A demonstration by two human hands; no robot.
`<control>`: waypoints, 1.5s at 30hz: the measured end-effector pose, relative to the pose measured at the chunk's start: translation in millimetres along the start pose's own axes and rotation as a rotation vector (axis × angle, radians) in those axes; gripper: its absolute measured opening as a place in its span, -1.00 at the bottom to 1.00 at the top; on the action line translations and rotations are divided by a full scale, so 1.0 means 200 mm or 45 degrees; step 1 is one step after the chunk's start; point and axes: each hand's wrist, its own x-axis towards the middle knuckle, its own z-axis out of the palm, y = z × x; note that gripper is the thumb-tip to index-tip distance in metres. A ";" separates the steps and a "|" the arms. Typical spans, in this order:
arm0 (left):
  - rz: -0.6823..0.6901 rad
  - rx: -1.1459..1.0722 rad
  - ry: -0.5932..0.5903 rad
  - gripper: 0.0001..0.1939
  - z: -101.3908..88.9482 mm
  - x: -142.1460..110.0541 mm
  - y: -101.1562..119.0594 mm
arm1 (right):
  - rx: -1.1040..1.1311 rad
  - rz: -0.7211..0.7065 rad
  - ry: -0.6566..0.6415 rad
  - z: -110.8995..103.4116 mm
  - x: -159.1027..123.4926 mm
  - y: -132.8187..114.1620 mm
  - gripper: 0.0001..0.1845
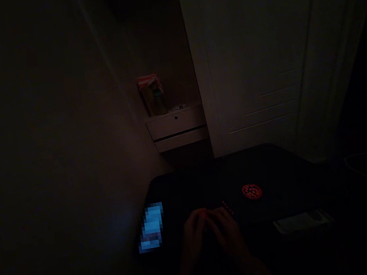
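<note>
The room is very dark. My left hand [193, 233] and my right hand [229, 232] meet over the near part of a dark table [198, 186]. Their fingertips come together at a faint red glow. What they pinch, if anything, is too small and dim to name. Just beyond my right hand runs a short slanting row of small glowing red dots [227, 207]. Farther right, a round cluster of glowing red pieces [252, 191] lies on the table, perhaps in a shallow dish.
A lit, blurred blue screen [151, 227] lies at the table's left edge. A pale flat packet [303, 221] is by the front right edge. Behind stand a drawer unit [177, 124] with a red-topped bag [152, 95] and a tall pale door [247, 53]. A cable [359, 168] lies right.
</note>
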 end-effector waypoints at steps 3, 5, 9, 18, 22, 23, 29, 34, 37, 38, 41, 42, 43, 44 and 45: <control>0.006 0.001 -0.008 -0.61 0.00 0.00 0.00 | -0.047 -0.011 -0.011 0.00 -0.01 0.01 -0.72; 0.013 0.011 -0.005 -0.61 0.00 0.00 -0.01 | -0.066 -0.029 -0.009 0.00 -0.01 0.02 -0.74; 0.018 0.031 0.008 -0.58 -0.01 0.01 -0.02 | -0.069 -0.033 -0.006 0.00 -0.01 0.03 -0.77; 0.040 0.141 0.043 -0.46 0.00 0.01 -0.03 | -0.045 -0.041 0.016 0.01 -0.01 0.02 -0.79; 0.062 0.200 0.019 -0.43 0.01 0.00 -0.02 | -0.024 -0.043 -0.001 0.01 -0.02 0.02 -0.76; 0.058 0.211 0.012 -0.42 0.01 0.00 -0.02 | -0.020 -0.036 -0.017 0.01 -0.02 0.02 -0.74; 0.027 0.229 0.034 -0.39 0.01 0.00 -0.01 | -0.021 -0.013 -0.014 0.00 -0.02 0.01 -0.72; 0.033 0.232 0.049 -0.40 0.01 0.00 -0.01 | -0.039 -0.050 0.013 -0.01 -0.01 -0.01 -0.75; 0.050 0.237 0.063 -0.39 0.01 -0.01 -0.01 | -0.044 -0.053 0.028 0.00 -0.01 0.00 -0.75; 0.061 0.245 0.053 -0.39 0.01 -0.01 -0.01 | -0.046 -0.042 0.028 0.00 -0.01 0.00 -0.74; 0.103 0.269 0.034 -0.43 0.01 -0.01 -0.02 | -0.043 0.008 0.010 0.00 -0.01 0.01 -0.74; 0.108 0.266 0.045 -0.45 0.01 -0.01 -0.03 | -0.035 0.018 0.000 0.00 -0.01 0.01 -0.75; 0.108 0.254 0.062 -0.45 0.01 -0.01 -0.03 | -0.026 0.024 -0.010 0.00 -0.01 0.01 -0.75; 0.102 0.238 0.077 -0.46 0.01 -0.01 -0.04 | -0.016 0.027 -0.019 0.00 -0.01 0.01 -0.75; 0.091 0.219 0.086 -0.46 0.01 -0.01 -0.04 | -0.006 0.027 -0.024 0.00 0.00 0.00 -0.75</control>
